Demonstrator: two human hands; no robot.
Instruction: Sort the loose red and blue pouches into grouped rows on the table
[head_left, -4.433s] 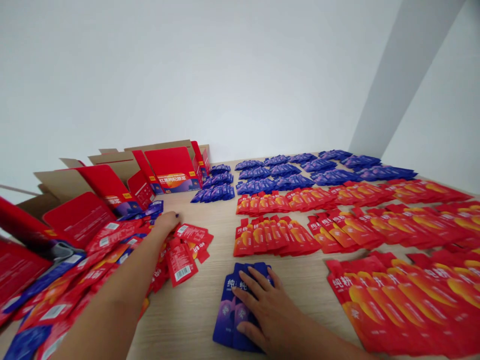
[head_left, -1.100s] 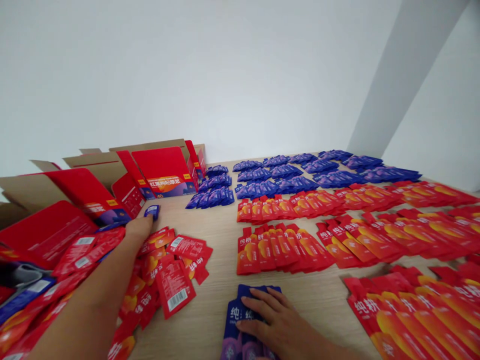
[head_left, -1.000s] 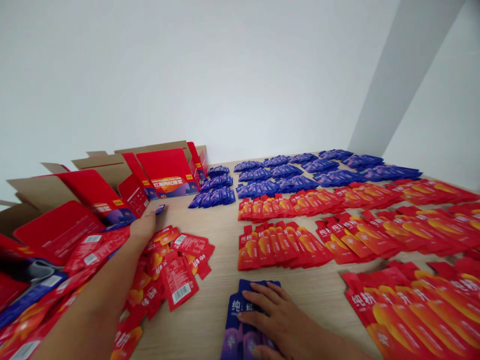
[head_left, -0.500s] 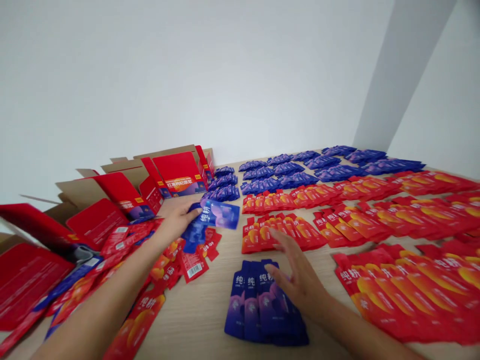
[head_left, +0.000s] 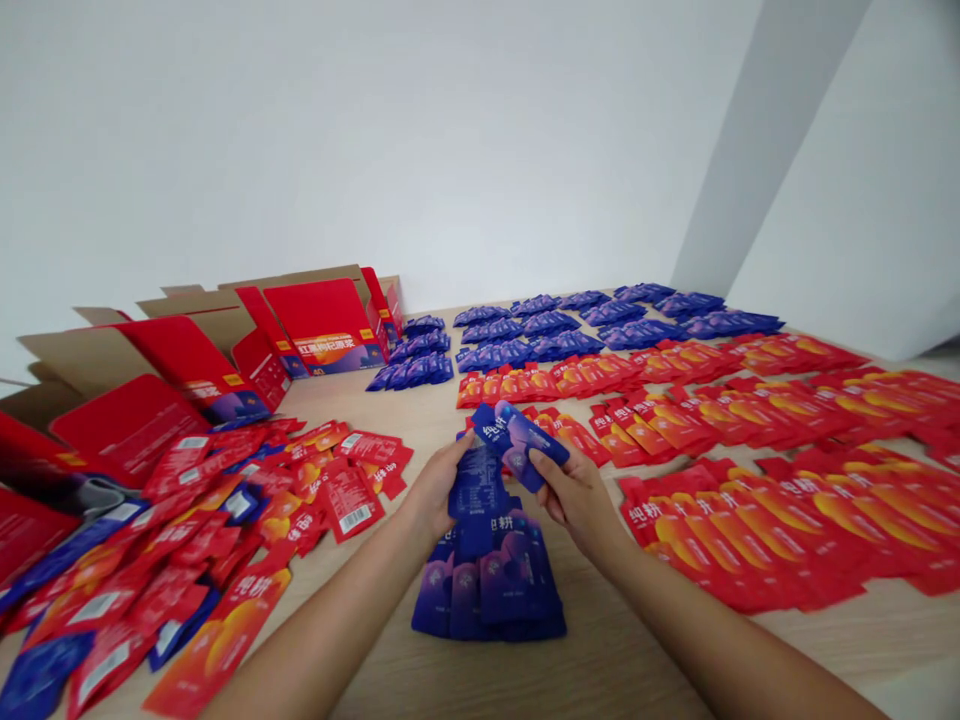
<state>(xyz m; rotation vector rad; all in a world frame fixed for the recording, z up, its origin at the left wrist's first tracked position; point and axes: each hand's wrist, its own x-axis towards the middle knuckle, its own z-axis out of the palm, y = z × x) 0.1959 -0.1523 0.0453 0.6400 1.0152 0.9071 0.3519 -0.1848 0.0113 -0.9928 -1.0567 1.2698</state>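
Note:
Near the middle, my left hand (head_left: 442, 486) is closed on a blue sachet (head_left: 478, 485) that shows its printed back. My right hand (head_left: 574, 492) pinches a second blue sachet (head_left: 529, 447), front side up and tilted, its top end meeting the left one. Just below both hands, a fanned stack of blue sachets (head_left: 487, 590) lies on the wooden table (head_left: 600, 650), its upper part covered by the held sachet. To the left spreads a loose heap of red sachets (head_left: 349, 505) with some blue ones mixed in.
Open red cartons (head_left: 330, 325) with raised cardboard flaps line the left back. Rows of fanned red sachets (head_left: 780, 530) fill the right side. Behind them, groups of blue sachets (head_left: 491, 355) reach toward the white wall (head_left: 480, 140).
My left hand has brought the blue sachets from beside the loose heap to above the blue stack. My right hand, open before, now grips one of them. The view has shifted slightly.

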